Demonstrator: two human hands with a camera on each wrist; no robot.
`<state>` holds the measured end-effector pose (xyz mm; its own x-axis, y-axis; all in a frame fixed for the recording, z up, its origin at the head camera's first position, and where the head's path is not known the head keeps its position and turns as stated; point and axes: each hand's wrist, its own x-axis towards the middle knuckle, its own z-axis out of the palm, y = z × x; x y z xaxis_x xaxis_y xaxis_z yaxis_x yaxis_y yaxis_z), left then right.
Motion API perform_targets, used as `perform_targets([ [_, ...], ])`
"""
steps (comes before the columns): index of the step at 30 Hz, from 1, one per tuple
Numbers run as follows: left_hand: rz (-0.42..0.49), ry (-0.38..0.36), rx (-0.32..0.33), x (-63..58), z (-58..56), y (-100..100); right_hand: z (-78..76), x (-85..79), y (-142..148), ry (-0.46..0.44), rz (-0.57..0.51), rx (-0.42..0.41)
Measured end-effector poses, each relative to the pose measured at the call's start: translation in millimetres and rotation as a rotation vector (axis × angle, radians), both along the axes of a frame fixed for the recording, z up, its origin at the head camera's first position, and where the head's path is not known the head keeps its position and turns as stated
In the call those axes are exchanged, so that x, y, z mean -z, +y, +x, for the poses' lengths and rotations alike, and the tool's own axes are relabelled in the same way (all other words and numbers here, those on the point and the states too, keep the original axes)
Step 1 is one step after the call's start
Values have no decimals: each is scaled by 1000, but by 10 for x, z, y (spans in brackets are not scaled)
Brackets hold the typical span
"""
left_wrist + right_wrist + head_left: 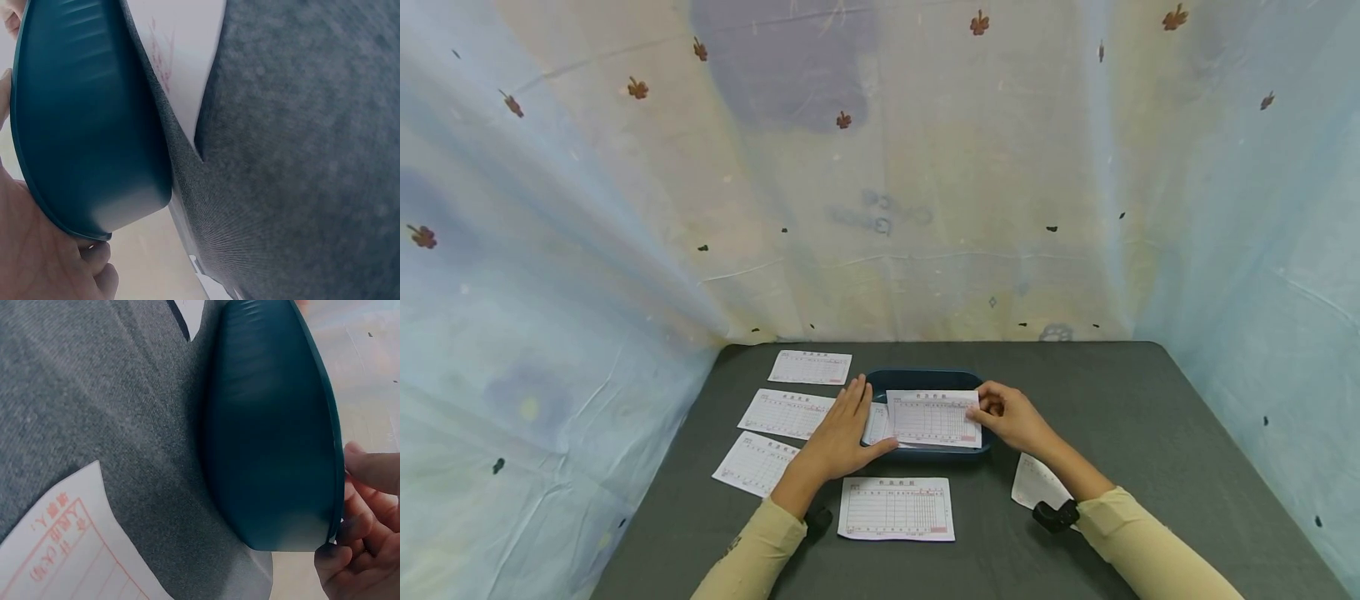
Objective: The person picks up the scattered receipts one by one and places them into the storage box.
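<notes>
A dark blue-green plastic basin (pixel 925 380) stands on the table, its curved side wall filling much of both wrist views. My right hand (pixel 1013 419) pinches the right edge of a white printed form (pixel 928 417) over the basin. Another printed sheet (pixel 876 423) shows partly beneath that form, at the basin's left end. With fingers extended, my left hand (pixel 841 435) rests along the left rim, its thumb reaching toward the form's lower left corner. In the right wrist view, the thumb and fingers (pixel 365 519) are at the rim; the form itself is hidden there.
Several printed forms lie around: one at the back left (pixel 809 367), two left of the basin (pixel 785 412) (pixel 756 462), one in front (pixel 896 508). A paper slip (pixel 1037 482) lies under the right forearm. Patterned curtain (pixel 925 208) surrounds the dark grey table (pixel 1090 392).
</notes>
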<state>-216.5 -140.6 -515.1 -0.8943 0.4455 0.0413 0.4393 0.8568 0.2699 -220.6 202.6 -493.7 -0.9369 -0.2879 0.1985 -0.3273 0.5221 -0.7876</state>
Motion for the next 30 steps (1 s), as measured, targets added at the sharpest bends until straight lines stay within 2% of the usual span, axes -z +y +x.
perform_targets([
  [8, -9, 15, 11, 8, -4, 1, 23, -15, 23, 31, 50, 46],
  [15, 3, -7, 5, 18, -17, -7, 65, -26, 126, 29, 51, 88],
  [23, 5, -2, 7, -6, -11, -6, 133, 19, 326, 53, 53, 125],
  [30, 2, 3, 8, -10, 3, -4, 254, 74, 555, 34, 94, 151],
])
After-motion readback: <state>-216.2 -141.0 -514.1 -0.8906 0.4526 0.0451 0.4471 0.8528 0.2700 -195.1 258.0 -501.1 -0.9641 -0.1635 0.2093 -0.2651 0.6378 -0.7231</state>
